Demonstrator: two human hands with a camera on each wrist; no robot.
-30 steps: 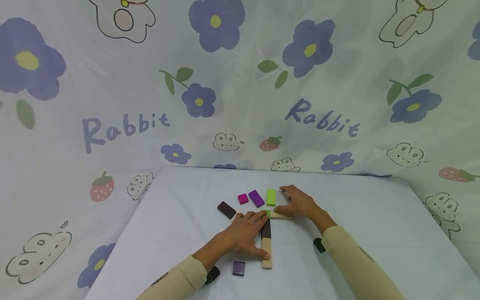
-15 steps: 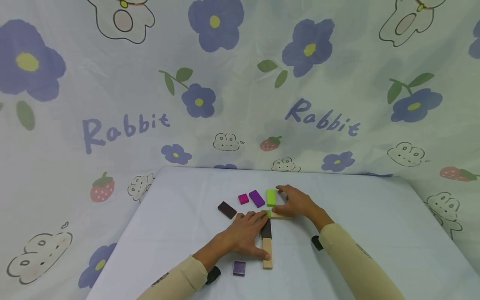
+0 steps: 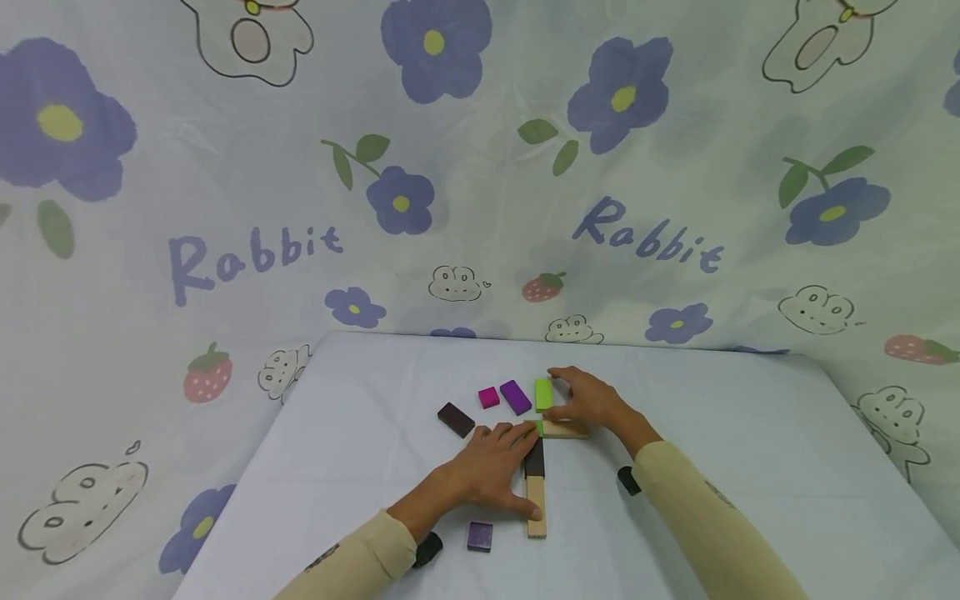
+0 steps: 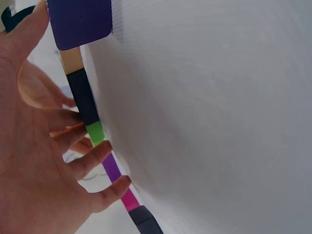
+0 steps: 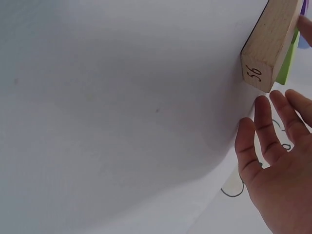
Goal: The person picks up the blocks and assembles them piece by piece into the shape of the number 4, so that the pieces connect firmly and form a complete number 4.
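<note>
On my head view, a white, softly creased cloth (image 3: 345,450) covers the counter, and beyond both hands hangs a pale backdrop (image 3: 487,225) printed with flowers, rabbits and strawberries. The blocks are hard-edged oblongs and squares. I see the left hand (image 3: 491,468) spread wide along a row: its thumb rests on the pale wooden block (image 3: 536,490), its fingertips reach the small green block (image 3: 538,427), and a dark block (image 3: 534,460) lies between. Just past those fingers is a dark brown block (image 3: 456,419); farther out, a magenta block (image 3: 489,397) and a purple block (image 3: 515,397). A violet block (image 3: 480,537) lies nearer the person than its thumb. The right hand (image 3: 596,402) has thumb and forefinger parted beside the bright lime block (image 3: 543,395); I can't tell whether they touch it. The crosswise pale block (image 3: 572,430) lies partly under that hand.

On my left wrist view, the fingers splay beside the coloured line; the violet block, smooth and round-cornered, sits next to the thumb.

On my right wrist view, the crosswise pale block shows wood grain and dark digits beyond the loosely bent, separated fingers, with lime green behind it.
</note>
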